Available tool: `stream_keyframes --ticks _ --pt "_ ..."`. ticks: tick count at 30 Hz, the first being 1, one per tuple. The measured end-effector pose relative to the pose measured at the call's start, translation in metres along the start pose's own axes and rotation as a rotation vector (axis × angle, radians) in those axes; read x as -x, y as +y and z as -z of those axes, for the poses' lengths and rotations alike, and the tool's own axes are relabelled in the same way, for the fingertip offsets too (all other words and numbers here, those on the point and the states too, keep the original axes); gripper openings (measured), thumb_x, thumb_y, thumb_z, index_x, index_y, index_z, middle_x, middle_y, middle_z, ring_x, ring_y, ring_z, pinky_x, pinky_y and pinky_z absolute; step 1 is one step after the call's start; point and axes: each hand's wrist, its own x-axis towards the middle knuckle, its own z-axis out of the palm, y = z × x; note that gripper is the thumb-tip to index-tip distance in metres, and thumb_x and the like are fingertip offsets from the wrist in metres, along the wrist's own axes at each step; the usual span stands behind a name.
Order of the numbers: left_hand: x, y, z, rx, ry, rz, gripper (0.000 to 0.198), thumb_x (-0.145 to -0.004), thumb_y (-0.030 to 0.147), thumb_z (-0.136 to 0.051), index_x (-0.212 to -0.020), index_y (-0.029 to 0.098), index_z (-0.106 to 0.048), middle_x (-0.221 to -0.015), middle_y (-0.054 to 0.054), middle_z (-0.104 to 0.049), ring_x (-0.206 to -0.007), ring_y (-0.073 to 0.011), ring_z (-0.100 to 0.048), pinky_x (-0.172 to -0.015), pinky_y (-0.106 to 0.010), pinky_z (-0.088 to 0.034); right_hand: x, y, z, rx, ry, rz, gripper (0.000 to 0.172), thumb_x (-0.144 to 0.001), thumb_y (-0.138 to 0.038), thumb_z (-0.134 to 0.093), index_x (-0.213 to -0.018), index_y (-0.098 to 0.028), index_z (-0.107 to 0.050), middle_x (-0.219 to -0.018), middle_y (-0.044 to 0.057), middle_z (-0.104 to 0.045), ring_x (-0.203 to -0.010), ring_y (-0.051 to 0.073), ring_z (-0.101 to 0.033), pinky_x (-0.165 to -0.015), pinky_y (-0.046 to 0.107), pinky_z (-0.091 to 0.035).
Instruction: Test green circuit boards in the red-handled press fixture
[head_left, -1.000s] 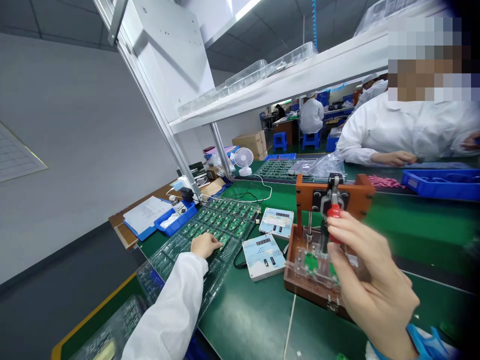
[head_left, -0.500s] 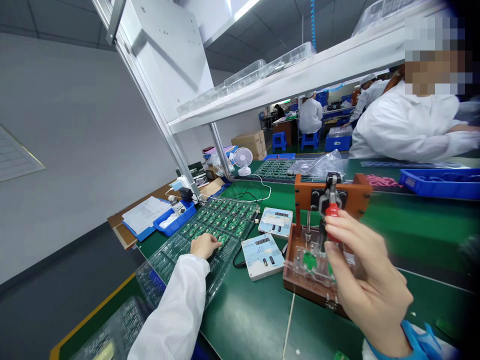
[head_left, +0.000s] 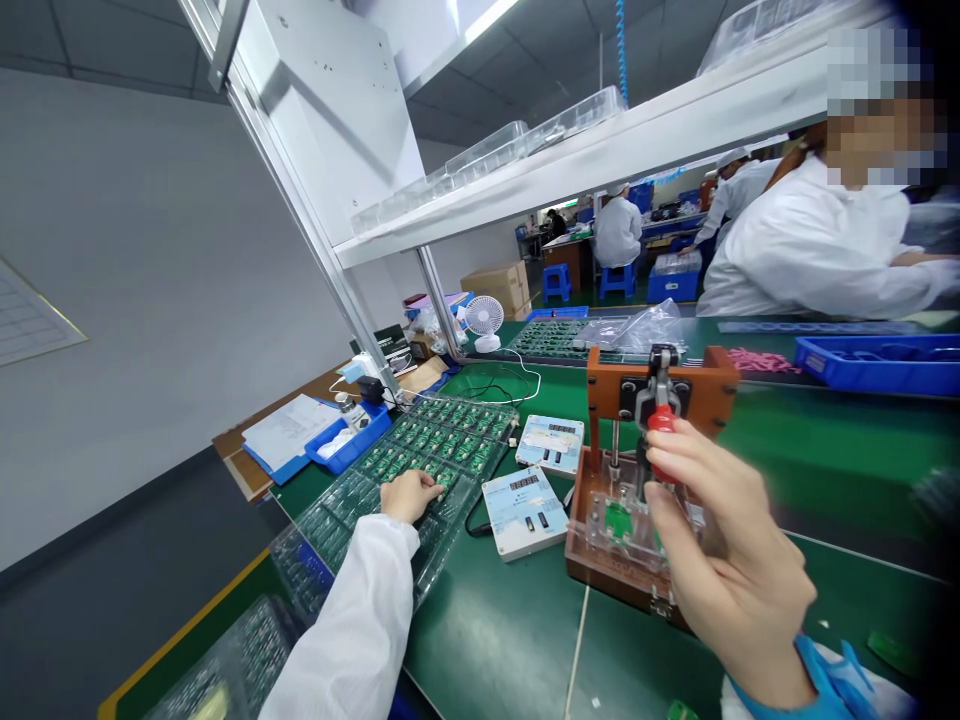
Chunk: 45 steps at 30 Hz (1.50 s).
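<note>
My right hand point(head_left: 731, 560) is closed on the red handle point(head_left: 661, 440) of a toggle clamp, which is mounted on an orange and brown test fixture point(head_left: 611, 580). Green circuit boards point(head_left: 618, 519) lie under clear plastic in the fixture. Over on the left, my left hand point(head_left: 411, 495) rests on a clear tray point(head_left: 352, 500) of small green boards, its fingers bent together at one compartment; whatever lies between its fingertips is hidden. Two white-and-blue meter boxes point(head_left: 525, 512) with digit displays stand between the tray and the fixture.
A small white fan point(head_left: 484, 318) stands at the back. Blue bins point(head_left: 349, 440) are at the left, another blue tray point(head_left: 877, 365) at the right, near pink pieces point(head_left: 761, 360). A shelf point(head_left: 600, 160) crosses above. A person in white point(head_left: 810, 240) sits opposite.
The view has shifted very slightly. Both hands keep nearly the same places, and the person opposite has moved an arm a little.
</note>
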Motion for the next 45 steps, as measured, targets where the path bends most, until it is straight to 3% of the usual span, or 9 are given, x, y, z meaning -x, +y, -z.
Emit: stream_keyframes --ticks 3,9,20,29,33,38,42,45 --pt "0.002 0.005 -0.002 -0.016 0.013 -0.02 0.019 -0.092 0.04 -0.067 -0.091 0.025 -0.077 -0.105 -0.006 -0.078 -0.115 -0.0316 -0.067 -0.101 -0.042 -0.04 0.001 0.0 0.0 0.007 -0.001 0.001 0.046 -0.094 -0.001 -0.062 -0.132 -0.025 -0.066 -0.13 0.005 -0.067 -0.129 0.027 -0.06 -0.108 0.041 -0.049" --pt "-0.005 0.002 -0.007 0.058 -0.016 -0.007 0.015 -0.09 0.038 -0.07 -0.091 0.023 -0.073 -0.101 -0.002 -0.078 -0.107 -0.0249 -0.07 -0.097 -0.037 -0.043 0.001 0.001 -0.002 -0.006 0.001 0.001 0.049 -0.093 0.0 -0.063 -0.134 -0.026 -0.065 -0.13 0.005 -0.067 -0.13 0.028 -0.059 -0.109 0.043 -0.048" --pt "-0.01 -0.008 -0.008 0.181 0.002 -0.008 0.021 -0.087 0.031 -0.077 -0.104 0.019 -0.072 -0.105 -0.003 -0.077 -0.108 -0.0232 -0.07 -0.102 -0.041 -0.044 0.005 0.001 -0.003 -0.005 -0.009 -0.025 0.049 -0.093 -0.002 -0.064 -0.135 -0.027 -0.064 -0.132 0.005 -0.066 -0.131 0.029 -0.058 -0.111 0.044 -0.047" --pt "-0.01 -0.004 -0.011 0.233 0.058 -0.151 0.018 -0.086 0.018 -0.076 -0.103 0.015 -0.072 -0.107 -0.007 -0.075 -0.098 -0.0199 -0.07 -0.096 -0.035 -0.051 0.007 0.005 -0.001 -0.009 0.003 -0.023 0.05 -0.093 -0.003 -0.064 -0.137 -0.028 -0.064 -0.132 0.005 -0.066 -0.132 0.03 -0.057 -0.112 0.047 -0.046" --pt "-0.016 -0.012 -0.005 0.269 0.043 -0.156 0.019 -0.083 0.019 -0.079 -0.1 0.014 -0.073 -0.096 -0.005 -0.077 -0.095 -0.0204 -0.072 -0.093 -0.035 -0.054 0.007 0.004 0.0 -0.004 -0.009 -0.024 0.05 -0.093 -0.004 -0.064 -0.137 -0.028 -0.064 -0.132 0.005 -0.066 -0.132 0.031 -0.057 -0.112 0.049 -0.046" --pt "-0.038 -0.036 0.015 0.294 0.105 -0.053 0.027 -0.093 0.028 -0.072 -0.115 0.013 -0.069 -0.111 -0.01 -0.075 -0.1 -0.021 -0.072 -0.092 -0.035 -0.057 0.007 0.004 -0.001 -0.008 -0.014 -0.025 0.052 -0.093 -0.003 -0.064 -0.139 -0.029 -0.062 -0.134 0.005 -0.065 -0.133 0.03 -0.056 -0.114 0.049 -0.045" --pt "-0.05 -0.043 0.015 0.285 -0.001 -0.003 0.024 -0.093 0.027 -0.073 -0.111 0.011 -0.069 -0.107 -0.009 -0.075 -0.087 -0.0182 -0.073 -0.079 -0.033 -0.062 0.009 0.004 -0.002 -0.015 -0.011 -0.035 0.054 -0.093 -0.004 -0.064 -0.14 -0.03 -0.061 -0.135 0.005 -0.064 -0.134 0.031 -0.056 -0.114 0.05 -0.044" --pt "-0.05 -0.04 0.009 0.246 -0.044 -0.001 0.021 -0.094 0.024 -0.073 -0.11 0.011 -0.069 -0.106 -0.008 -0.075 -0.086 -0.0172 -0.073 -0.08 -0.034 -0.062 0.009 0.005 -0.002 -0.018 -0.016 -0.041 0.053 -0.093 -0.004 -0.064 -0.139 -0.029 -0.062 -0.135 0.005 -0.064 -0.134 0.031 -0.055 -0.114 0.051 -0.044"
